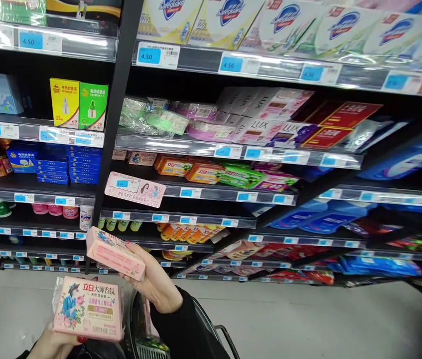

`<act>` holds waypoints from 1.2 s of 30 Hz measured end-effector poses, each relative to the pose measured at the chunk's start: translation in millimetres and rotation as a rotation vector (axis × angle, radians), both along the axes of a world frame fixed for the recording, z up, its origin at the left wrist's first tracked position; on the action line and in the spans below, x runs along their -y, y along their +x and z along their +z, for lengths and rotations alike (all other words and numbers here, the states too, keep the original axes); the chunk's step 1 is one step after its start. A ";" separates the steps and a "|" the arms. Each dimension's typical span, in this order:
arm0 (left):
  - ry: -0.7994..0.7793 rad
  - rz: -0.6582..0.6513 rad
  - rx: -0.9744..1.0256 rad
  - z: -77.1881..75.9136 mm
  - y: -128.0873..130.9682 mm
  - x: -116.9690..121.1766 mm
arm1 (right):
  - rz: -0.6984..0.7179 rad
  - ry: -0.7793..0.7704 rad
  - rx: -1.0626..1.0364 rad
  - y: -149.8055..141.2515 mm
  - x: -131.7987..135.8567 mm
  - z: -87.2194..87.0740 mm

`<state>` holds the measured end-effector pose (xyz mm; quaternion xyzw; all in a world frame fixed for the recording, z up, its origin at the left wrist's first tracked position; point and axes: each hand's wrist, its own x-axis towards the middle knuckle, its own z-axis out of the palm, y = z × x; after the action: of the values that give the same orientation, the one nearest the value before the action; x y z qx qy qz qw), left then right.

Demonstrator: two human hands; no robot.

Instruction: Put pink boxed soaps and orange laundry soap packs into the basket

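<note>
My left hand [56, 344] grips a pink laundry soap pack [89, 311] from below, its printed front turned up towards me. Clear wrap sticks out at the pack's left edge. A little above it, my right hand [154, 281] is closed around the right end of a second pink soap bar [111, 257], which is tilted so that its long side shows. The two packs look alike, with flowers and a figure in a hat. Parts of the fingers of both hands are hidden behind the packs. A dark shopping basket [151, 349] sits below my right forearm, partly covered by the sleeve.
Store shelves [196, 149] fill the view ahead. A pink promotional sign [135, 189] juts from a shelf edge near orange and green soap packs [205, 172]. Boxed soaps [266, 25] line the top shelf. Mosquito-liquid boxes [65, 102] stand left of an upright. Grey floor [270, 309] shows below.
</note>
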<state>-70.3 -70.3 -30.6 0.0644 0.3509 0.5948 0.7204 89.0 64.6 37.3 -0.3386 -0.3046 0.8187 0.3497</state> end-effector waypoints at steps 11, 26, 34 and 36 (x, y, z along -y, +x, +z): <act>-0.003 0.049 0.010 0.4 0.5 -2.1 | -0.183 0.696 0.184 10.7 18.2 9.5; 0.040 0.011 0.048 -9.3 -2.7 -0.6 | -0.664 2.022 0.609 16.5 70.4 9.7; 0.040 0.103 0.028 -16.3 -2.5 -0.4 | 0.058 0.526 0.310 2.0 43.2 17.6; -0.034 0.098 0.010 -17.3 -2.7 0.8 | 0.146 0.378 0.342 -6.5 43.0 17.3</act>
<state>-73.1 -71.1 -47.9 0.0319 0.3602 0.6235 0.6931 82.4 21.6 54.6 -0.3779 -0.5306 0.7011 0.2900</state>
